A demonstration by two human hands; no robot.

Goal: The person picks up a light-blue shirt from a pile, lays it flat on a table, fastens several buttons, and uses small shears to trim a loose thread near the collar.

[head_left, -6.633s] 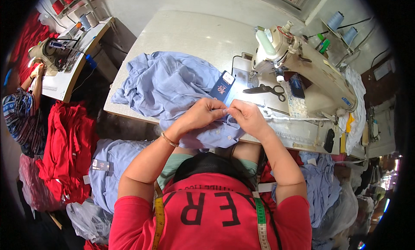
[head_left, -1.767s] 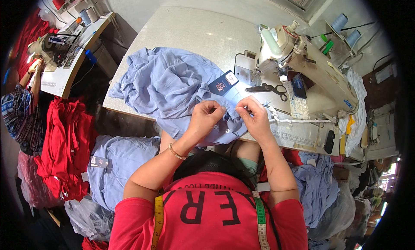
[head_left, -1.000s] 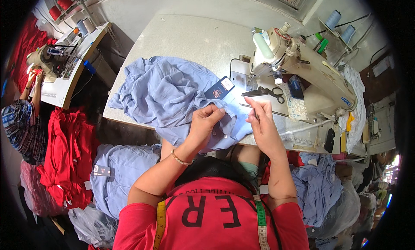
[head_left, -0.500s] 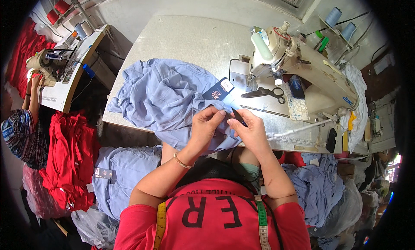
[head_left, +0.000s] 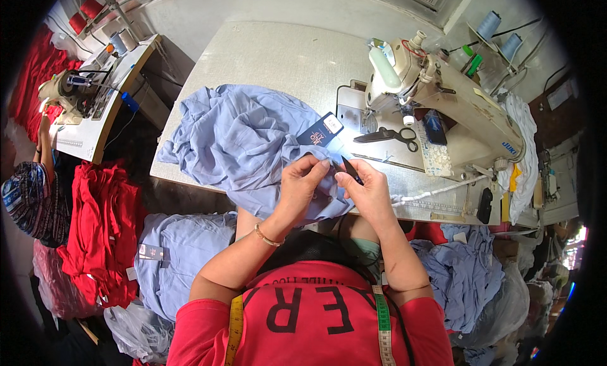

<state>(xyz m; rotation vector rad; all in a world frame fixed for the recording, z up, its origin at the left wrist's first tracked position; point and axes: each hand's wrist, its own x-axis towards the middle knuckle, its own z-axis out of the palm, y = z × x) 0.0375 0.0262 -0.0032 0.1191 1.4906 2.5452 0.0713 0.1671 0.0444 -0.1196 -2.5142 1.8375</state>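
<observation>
The small dark tool (head_left: 351, 170) in the right hand (head_left: 367, 192) is mostly hidden by fingers; possibly thread snips, too small to tell

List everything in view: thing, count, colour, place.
blue garment: 1, light blue, heaped on table, under both hands
hang tag: 1, dark navy, on the garment by the machine
small dark tool: 1, black, in right hand
sewing machine: 1, cream, table right
scissors: 1, black, machine bed
table: 1, pale grey, centre
thread cones: 2, light blue, top right
red garments: pile, red, left floor
blue garment piles: 2, light blue, beside the lap on both sides
left hand: 1, pinching garment
right hand: 1, fingers on tool
</observation>
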